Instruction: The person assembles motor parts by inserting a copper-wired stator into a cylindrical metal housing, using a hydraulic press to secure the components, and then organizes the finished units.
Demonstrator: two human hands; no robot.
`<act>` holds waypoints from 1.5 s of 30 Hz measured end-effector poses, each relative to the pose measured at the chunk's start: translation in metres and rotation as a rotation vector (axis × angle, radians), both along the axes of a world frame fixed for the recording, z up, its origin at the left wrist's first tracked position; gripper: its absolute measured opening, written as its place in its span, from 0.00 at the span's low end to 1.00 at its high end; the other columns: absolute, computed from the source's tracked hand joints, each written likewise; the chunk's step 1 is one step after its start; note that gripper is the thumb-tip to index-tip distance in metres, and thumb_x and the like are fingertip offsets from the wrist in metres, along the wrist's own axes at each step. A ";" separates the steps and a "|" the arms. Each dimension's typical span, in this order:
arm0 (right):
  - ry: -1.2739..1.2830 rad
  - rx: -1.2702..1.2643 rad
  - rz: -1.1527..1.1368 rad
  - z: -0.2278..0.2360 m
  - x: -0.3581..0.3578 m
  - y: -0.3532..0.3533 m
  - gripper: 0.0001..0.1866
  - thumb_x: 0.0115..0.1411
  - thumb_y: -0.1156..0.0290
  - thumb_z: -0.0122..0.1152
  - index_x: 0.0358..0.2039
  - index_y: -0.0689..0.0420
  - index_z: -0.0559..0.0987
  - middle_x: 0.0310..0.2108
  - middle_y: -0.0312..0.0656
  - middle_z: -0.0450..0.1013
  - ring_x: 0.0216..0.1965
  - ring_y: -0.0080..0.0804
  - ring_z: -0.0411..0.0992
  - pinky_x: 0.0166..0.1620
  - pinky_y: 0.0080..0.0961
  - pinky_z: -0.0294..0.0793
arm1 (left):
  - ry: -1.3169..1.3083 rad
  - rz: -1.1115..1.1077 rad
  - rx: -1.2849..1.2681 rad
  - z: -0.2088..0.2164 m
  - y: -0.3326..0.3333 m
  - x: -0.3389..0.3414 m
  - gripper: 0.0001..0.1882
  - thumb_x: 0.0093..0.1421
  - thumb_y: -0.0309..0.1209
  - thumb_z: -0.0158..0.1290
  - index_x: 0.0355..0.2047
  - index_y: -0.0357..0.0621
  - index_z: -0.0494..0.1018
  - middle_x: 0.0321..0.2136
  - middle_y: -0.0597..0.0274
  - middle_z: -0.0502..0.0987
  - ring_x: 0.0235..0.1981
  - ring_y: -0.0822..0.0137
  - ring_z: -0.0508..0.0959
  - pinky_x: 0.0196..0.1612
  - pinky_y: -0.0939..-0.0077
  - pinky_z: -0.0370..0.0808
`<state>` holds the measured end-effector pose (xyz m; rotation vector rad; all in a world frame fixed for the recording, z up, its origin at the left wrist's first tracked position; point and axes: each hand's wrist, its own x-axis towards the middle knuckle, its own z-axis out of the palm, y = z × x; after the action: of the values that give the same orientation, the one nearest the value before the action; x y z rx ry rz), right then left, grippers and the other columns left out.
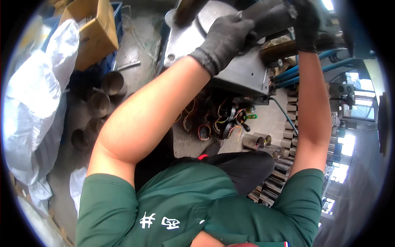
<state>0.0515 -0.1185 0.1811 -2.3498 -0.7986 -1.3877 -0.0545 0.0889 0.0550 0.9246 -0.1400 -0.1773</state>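
Note:
My left hand (224,39), in a dark grey knit glove, is closed at the left end of a dark metal cylinder (271,19) near the upper edge. At the cylinder's other end is my right hand (306,26), in a black glove; its fingers are dark and blurred, so their grip cannot be made out. Below the cylinder lies a grey metal machine plate (242,74) with holes in it. A brown metal tube or bar (279,51) runs across beside the plate, under my right hand.
Wired ring-shaped coils (204,131) lie on the floor below the plate. Metal tubes (290,123) stand in rows at the right, near blue hoses (294,72). At the left are a cardboard box (96,35), loose metal tubes (112,83) and white plastic sacking (33,111).

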 end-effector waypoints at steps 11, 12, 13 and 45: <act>1.559 -0.540 0.202 -0.328 -0.279 -0.035 0.22 0.58 0.64 0.66 0.54 0.55 0.78 0.42 0.54 0.79 0.45 0.50 0.79 0.50 0.42 0.78 | -0.317 0.167 0.125 0.002 -0.016 -0.025 0.15 0.68 0.37 0.54 0.35 0.34 0.77 0.28 0.52 0.80 0.31 0.59 0.78 0.40 0.66 0.76; 1.744 -0.763 0.087 -0.357 -0.296 -0.041 0.27 0.59 0.59 0.65 0.57 0.54 0.77 0.43 0.57 0.79 0.46 0.51 0.79 0.50 0.43 0.78 | -0.369 0.210 0.235 0.000 -0.017 -0.022 0.17 0.68 0.39 0.55 0.33 0.34 0.78 0.28 0.49 0.80 0.31 0.56 0.78 0.41 0.64 0.76; 1.822 -0.841 0.000 -0.377 -0.309 -0.044 0.32 0.58 0.56 0.64 0.61 0.54 0.73 0.44 0.58 0.79 0.46 0.52 0.79 0.50 0.44 0.78 | -0.362 0.213 0.242 0.000 -0.014 -0.023 0.17 0.68 0.39 0.55 0.33 0.34 0.78 0.28 0.49 0.80 0.31 0.56 0.78 0.41 0.64 0.76; 1.969 0.636 -0.166 -0.369 -0.334 -0.069 0.34 0.53 0.74 0.56 0.65 0.55 0.73 0.54 0.51 0.78 0.53 0.41 0.77 0.54 0.30 0.76 | -0.291 -0.090 0.539 -0.007 -0.046 -0.060 0.20 0.66 0.43 0.56 0.45 0.37 0.80 0.32 0.57 0.84 0.34 0.68 0.84 0.43 0.71 0.81</act>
<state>-0.2827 -0.1875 -0.1878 -1.9222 0.3984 0.8252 -0.1146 0.0431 0.0482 1.4808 -0.4179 -0.1654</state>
